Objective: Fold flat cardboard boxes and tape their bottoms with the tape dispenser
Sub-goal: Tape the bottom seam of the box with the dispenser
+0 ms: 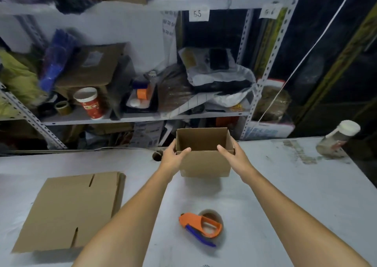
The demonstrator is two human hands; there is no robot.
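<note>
Head camera view, looking down over a pale worktable. Both bare arms reach forward to an opened cardboard box standing upright, mouth up, at the far middle of the table. The left hand clasps the box's left wall, thumb hooked over the near rim; the right hand clasps its right wall likewise. Nearer than the box lies an orange tape dispenser with a blue handle. Left of the box, and nearer, a stack of flat cardboard boxes lies on the table. Behind the box stand cluttered shelves.
</note>
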